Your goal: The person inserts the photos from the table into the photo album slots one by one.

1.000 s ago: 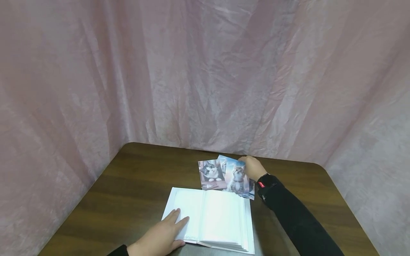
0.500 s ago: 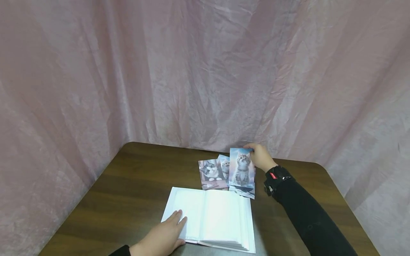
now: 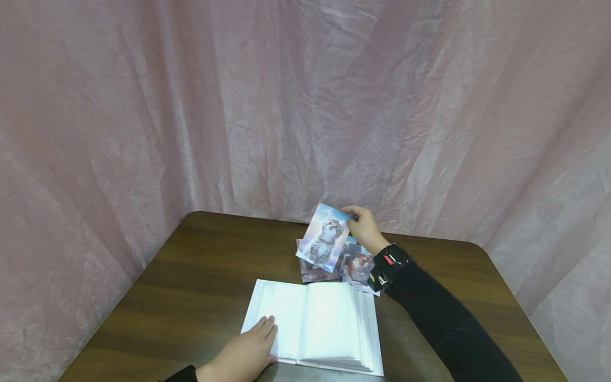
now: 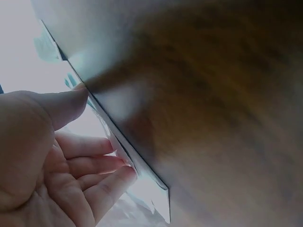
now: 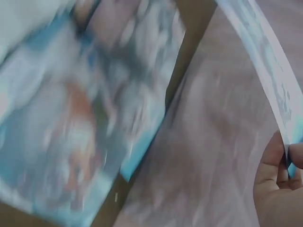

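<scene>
My right hand (image 3: 365, 229) pinches a kitten photo (image 3: 323, 241) by its upper right corner, above the other photos. The right wrist view shows thumb and fingers on the corner of this photo (image 5: 265, 52), which curves and is seen nearly edge-on. A white album (image 3: 329, 321) lies open at bare white pages in front of me. Resting on its left page, near the lower left corner, is my left hand (image 3: 243, 350). In the left wrist view the thumb of my left hand (image 4: 47, 161) lies at the album's edge, with the fingers over the page.
Several animal photos overlap behind the album, among them one with an orange-furred animal (image 3: 359, 265) and a pinkish one (image 3: 312, 274) partly covered by the held photo. They sit on a brown wooden table (image 3: 200, 265). A pink curtain (image 3: 267, 132) hangs behind its far edge.
My right hand has lifted the kitten photo off the pile and moved it left, tilting it. The photo with the orange-furred animal now shows underneath. My left hand stays on the album.
</scene>
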Tool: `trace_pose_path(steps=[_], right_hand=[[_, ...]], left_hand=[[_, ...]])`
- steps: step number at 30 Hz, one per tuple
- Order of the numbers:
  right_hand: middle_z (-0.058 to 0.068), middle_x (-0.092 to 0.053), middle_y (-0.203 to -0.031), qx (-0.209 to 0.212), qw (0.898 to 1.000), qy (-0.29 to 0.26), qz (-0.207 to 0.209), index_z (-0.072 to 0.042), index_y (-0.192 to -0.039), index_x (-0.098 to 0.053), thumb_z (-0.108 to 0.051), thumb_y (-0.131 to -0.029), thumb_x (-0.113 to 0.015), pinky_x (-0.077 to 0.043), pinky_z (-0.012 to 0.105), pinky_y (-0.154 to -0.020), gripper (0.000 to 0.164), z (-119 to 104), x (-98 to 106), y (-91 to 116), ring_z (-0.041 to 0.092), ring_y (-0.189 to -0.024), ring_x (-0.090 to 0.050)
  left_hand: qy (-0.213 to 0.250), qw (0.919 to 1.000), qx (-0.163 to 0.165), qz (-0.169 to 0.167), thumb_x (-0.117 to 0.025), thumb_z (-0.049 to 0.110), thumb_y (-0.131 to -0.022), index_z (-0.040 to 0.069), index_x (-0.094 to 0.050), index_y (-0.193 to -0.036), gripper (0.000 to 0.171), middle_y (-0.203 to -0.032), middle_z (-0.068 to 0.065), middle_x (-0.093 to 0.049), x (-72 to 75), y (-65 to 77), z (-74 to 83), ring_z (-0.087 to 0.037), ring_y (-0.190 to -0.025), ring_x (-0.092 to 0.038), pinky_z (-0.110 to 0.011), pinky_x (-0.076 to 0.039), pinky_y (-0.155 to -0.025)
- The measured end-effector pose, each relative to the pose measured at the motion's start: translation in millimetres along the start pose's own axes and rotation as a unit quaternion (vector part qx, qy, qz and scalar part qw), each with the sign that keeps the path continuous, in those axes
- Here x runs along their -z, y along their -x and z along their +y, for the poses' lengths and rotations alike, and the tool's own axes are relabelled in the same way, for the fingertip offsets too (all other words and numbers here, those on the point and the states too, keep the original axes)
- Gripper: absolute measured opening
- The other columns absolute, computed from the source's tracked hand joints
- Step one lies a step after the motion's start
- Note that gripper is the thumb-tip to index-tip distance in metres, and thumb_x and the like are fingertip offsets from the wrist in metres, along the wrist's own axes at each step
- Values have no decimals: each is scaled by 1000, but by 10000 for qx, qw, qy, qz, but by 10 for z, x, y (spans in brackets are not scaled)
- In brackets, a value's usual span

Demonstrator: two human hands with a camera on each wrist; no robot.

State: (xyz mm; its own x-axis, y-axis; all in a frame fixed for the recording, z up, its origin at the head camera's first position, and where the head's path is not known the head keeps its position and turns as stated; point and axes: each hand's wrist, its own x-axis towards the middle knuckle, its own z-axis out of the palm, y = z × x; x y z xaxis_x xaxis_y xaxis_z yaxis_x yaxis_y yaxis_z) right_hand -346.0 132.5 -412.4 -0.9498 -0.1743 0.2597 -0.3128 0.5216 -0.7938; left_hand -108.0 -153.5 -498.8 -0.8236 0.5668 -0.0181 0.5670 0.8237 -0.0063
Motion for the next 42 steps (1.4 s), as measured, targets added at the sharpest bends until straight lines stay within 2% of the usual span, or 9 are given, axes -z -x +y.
trace_pose_path(steps=[4, 9, 13, 17, 20, 23, 30, 37, 42], right_hand=[[15, -63, -108, -240, 9994, -242, -90, -2, -129, -64, 7, -94, -53, -44, 24, -54, 38, -132, -231, -7, 18, -65, -54], [17, -64, -107, -681, 9959, -574, -132, 1, -127, -65, 11, -92, -54, -53, 26, -59, 38, -226, -507, -22, 20, -69, -60], [16, -65, -104, -1041, 9924, -649, -57, 0, -123, -67, 12, -89, -53, -50, 25, -60, 39, -243, -701, -20, 19, -74, -59], [15, -68, -99, -1095, 9932, -390, 103, 1, -118, -70, 11, -85, -53, -43, 23, -56, 39, -222, -864, -14, 21, -73, -59], [14, -69, -100, -1197, 9920, -402, 85, 0, -117, -70, 10, -85, -54, -40, 23, -53, 38, -207, -951, 2, 21, -73, -58], [14, -68, -102, -1253, 9912, -430, 8, -2, -118, -69, 10, -85, -52, -39, 25, -54, 38, -197, -1012, 28, 22, -75, -57], [12, -70, -98, -1093, 9939, -98, 59, -1, -112, -71, 10, -81, -52, -44, 26, -62, 38, -214, -1067, 79, 22, -79, -61], [13, -70, -101, -1336, 9907, -234, -50, -1, -115, -70, 11, -82, -54, -44, 23, -55, 39, -200, -1074, 103, 20, -73, -62], [15, -70, -103, -1353, 9905, -232, -32, -1, -114, -70, 11, -82, -53, -46, 24, -57, 39, -176, -1082, 111, 24, -81, -64]], left_hand=[[23, 10000, 38, -20, -67, 40, -94, -5, -63, -129, 58, -138, -21, -58, 4, -1, 4, -33, -127, -57, -39, -56, -91], [77, 10000, 50, 25, -69, 39, -93, -7, -63, -128, 59, -138, -23, -57, 3, -1, 15, -35, -127, -57, -40, -55, -92], [62, 10000, 11, 37, -68, 39, -93, -8, -62, -128, 59, -138, -24, -57, 5, -3, 30, -36, -127, -56, -40, -54, -95], [-24, 10000, -58, 54, -67, 40, -93, -8, -63, -128, 59, -137, -23, -57, 0, -7, 45, -35, -126, -57, -38, -54, -95], [-105, 9998, -108, 96, -67, 40, -93, -7, -63, -127, 59, -137, -23, -58, -5, -7, 52, -35, -126, -58, -36, -54, -94], [-162, 9997, -119, 148, -68, 40, -92, -7, -64, -126, 58, -136, -22, -59, -9, -7, 57, -34, -125, -58, -35, -55, -93], [-280, 9992, -154, 230, -68, 41, -92, -7, -65, -125, 59, -134, -22, -60, -8, -10, 77, -34, -123, -59, -34, -54, -94], [-321, 9992, -124, 213, -69, 41, -91, -6, -65, -125, 59, -133, -22, -61, -3, -22, 83, -34, -123, -60, -34, -54, -94], [-282, 9994, -67, 186, -69, 41, -91, -7, -65, -125, 59, -134, -22, -60, -11, -18, 73, -34, -123, -59, -34, -54, -94]])
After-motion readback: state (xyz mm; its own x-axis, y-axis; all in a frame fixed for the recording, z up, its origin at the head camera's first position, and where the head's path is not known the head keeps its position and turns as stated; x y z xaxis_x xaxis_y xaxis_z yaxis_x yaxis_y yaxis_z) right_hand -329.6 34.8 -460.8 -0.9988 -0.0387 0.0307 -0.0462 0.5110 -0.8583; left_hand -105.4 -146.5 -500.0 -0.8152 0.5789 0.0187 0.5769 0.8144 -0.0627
